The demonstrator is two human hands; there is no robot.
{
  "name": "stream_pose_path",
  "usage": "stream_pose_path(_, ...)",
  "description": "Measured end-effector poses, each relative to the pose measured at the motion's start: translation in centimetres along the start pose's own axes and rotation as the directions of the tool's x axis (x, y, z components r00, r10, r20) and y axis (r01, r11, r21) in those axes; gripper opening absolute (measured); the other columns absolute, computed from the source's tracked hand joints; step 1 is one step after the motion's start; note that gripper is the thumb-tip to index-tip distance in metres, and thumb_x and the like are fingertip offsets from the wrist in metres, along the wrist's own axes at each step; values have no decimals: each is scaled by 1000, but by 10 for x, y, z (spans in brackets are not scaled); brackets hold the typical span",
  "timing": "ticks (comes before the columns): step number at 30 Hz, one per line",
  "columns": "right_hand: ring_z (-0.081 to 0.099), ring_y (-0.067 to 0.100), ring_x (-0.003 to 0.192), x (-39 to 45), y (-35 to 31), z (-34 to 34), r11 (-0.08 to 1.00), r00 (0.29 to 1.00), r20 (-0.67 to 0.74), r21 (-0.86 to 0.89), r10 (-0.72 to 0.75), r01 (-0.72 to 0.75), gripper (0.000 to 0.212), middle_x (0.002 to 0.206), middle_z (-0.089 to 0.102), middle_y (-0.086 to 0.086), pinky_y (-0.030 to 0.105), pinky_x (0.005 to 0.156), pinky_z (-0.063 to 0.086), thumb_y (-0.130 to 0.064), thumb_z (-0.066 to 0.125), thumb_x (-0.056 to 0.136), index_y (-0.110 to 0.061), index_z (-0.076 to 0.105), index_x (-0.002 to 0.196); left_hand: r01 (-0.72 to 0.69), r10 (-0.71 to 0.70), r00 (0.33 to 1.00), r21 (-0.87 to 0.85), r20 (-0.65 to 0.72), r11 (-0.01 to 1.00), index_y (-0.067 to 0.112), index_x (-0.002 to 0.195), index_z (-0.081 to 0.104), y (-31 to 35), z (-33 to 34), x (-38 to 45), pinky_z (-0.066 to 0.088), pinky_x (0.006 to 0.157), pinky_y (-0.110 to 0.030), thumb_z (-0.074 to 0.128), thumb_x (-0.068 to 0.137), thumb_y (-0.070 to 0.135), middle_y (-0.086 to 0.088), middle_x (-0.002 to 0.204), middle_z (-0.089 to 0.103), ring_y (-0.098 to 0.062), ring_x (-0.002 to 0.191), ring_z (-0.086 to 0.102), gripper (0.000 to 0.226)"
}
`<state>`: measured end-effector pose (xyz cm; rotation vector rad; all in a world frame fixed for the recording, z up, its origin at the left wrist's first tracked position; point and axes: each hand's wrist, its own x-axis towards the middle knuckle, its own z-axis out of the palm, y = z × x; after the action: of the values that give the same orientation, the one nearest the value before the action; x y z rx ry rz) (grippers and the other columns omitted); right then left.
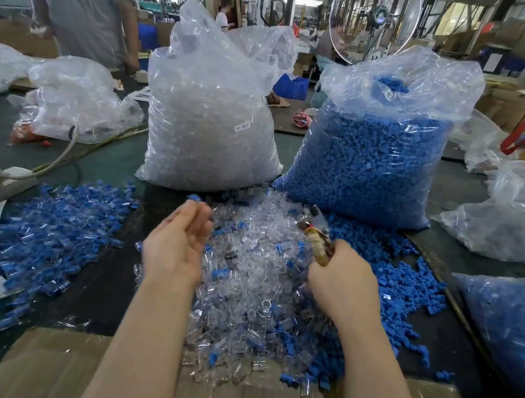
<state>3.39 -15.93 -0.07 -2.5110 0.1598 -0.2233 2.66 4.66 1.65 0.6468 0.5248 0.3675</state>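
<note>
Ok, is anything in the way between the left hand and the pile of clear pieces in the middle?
Nothing visible. The left hand is open at the left edge of the pile of clear pieces, with nothing between them. The right hand grips the pliers over the pile's right side, off that path.

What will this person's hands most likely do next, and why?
Probably the left hand dips into the clear pieces to pick one up and bring it to the plier-like tool. That hand hovers open over the pile and seems to hold nothing, while the right hand grips the tool just above the same pile, with nothing visible in its jaws.
</note>
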Motion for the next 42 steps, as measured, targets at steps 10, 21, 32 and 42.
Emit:
stream_pose_path(10,52,27,74,3,19,-3,946,966,-103,-200,237,-254,28,100,55,11,35,61,40,-30,56,94,-8,49,108,-132,23,959,-371,-282,919,2,129,54,36,-40,22,58,82,-25,41,104,10,-11,113,69,-14,97,72,29)
stream_pose_path(21,50,26,79,2,22,-2,916,956,1,-286,293,-281,27,112,56,13,35,68,39,-24,58,90,-9,52,111,-438,4,896,882,444,176,27,122,63,-10,-8,-4,46,76,-20,71,87,35,17,114,61,-1,90,59,36)
stream_pose_path(32,48,24,77,5,22,0,908,950,6,-297,311,-295,20,106,59,9,36,67,38,-24,58,90,-13,50,105,-546,-57,833,804,550,-235,35,94,67,-30,-1,-8,49,70,-28,73,85,41,8,99,64,-4,73,58,12)
stream_pose_path(42,47,25,79,5,25,2,929,966,-10,-269,259,-252,21,105,59,7,37,68,39,-24,55,91,-15,52,111,-572,6,808,788,589,-229,29,111,71,-34,-1,-3,53,82,-32,59,95,39,9,89,71,-9,75,65,22)
